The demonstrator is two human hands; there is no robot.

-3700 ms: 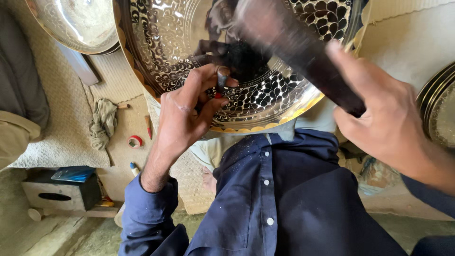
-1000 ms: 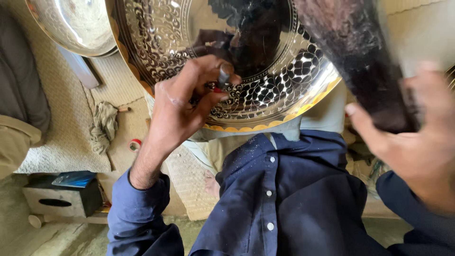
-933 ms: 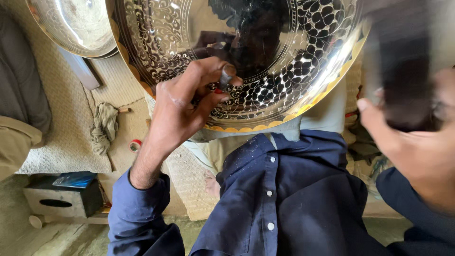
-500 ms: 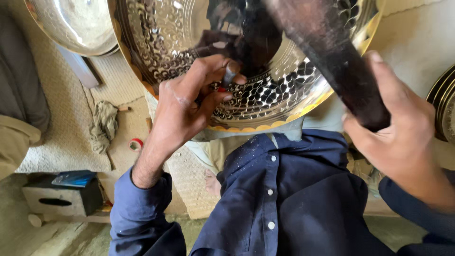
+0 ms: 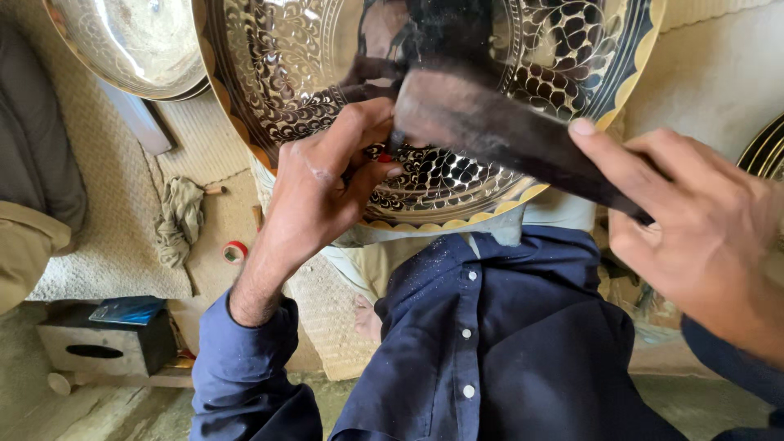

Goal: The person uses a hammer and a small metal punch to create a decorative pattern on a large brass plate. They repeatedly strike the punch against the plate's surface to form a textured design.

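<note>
A large round brass tray (image 5: 310,73), engraved all over with scrolling and scale patterns and edged with a scalloped golden rim, fills the far middle of the view and rests tilted over the person's lap. Nearer, a dark blue buttoned shirt (image 5: 490,343) covers the person's body. A second, plainer metal tray (image 5: 122,45) lies at the far left, just beside the engraved one, on woven matting (image 5: 98,245). The right hand (image 5: 694,229) is closed around the handle of a dark, worn hammer (image 5: 498,126), whose blunt head sits over the tray's surface, right against the fingers of the other hand. The left hand (image 5: 322,192) pinches a small chisel-like punch (image 5: 390,143) (mostly hidden by the fingers and the hammer head) with its tip on the engraved pattern near the tray's near rim. At the near left sits a small dark box (image 5: 102,347) with a blue object on top. A crumpled greenish rag (image 5: 180,220) lies on the matting to the left, and near it is a small red-rimmed ring (image 5: 235,251), perhaps a roll of tape.
</note>
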